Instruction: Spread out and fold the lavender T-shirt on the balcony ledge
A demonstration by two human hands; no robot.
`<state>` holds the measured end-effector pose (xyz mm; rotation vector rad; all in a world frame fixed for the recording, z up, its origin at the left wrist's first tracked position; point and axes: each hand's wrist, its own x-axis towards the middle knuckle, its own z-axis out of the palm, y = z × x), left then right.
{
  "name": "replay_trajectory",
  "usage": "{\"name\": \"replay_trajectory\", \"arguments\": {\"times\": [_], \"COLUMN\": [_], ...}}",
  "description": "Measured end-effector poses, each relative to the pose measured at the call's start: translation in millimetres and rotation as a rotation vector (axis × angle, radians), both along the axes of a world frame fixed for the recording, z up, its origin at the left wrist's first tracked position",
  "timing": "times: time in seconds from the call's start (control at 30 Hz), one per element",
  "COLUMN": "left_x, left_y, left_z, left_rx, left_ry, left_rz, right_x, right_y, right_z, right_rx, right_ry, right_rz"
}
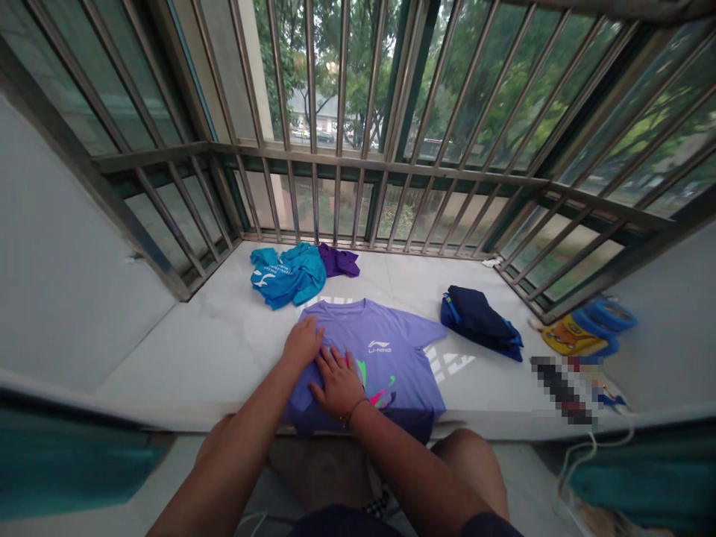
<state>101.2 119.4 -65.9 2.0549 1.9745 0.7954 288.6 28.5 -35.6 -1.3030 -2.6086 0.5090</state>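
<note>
A purple short-sleeved T-shirt with a white logo and a bright pink and green print lies spread on the white window ledge, its lower end hanging over the front edge. My left hand is at the shirt's left side near the shoulder, fingers bunched on the cloth. Close beside it, my right hand lies flat on the shirt front with its fingers spread. The left sleeve is not seen lying outward, while the right sleeve points out to the right.
A crumpled blue shirt and a dark purple cloth lie at the back left of the ledge. Folded navy clothing sits to the right. Beyond it are a yellow and blue item and a white cord. Metal window bars stand behind.
</note>
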Motion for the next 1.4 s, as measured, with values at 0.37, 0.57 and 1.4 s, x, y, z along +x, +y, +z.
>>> {"name": "replay_trajectory", "arguments": {"times": [0.37, 0.57, 1.4], "left_x": [-11.8, -13.7, -17.0], "left_y": [8.0, 9.2, 15.7], "left_z": [-6.9, -9.6, 1.0], "left_rx": [-0.146, -0.149, -0.213], "left_ry": [0.277, 0.289, 0.355], "left_rz": [0.038, 0.047, 0.02], "right_x": [31.1, 151.7, 223.3], "right_y": [1.4, 21.0, 105.3], "right_z": [-4.2, -2.0, 29.7], "right_rx": [-0.021, -0.006, 0.071], "right_ry": [0.001, -0.179, 0.257], "right_rz": [0.01, -0.349, -0.993]}}
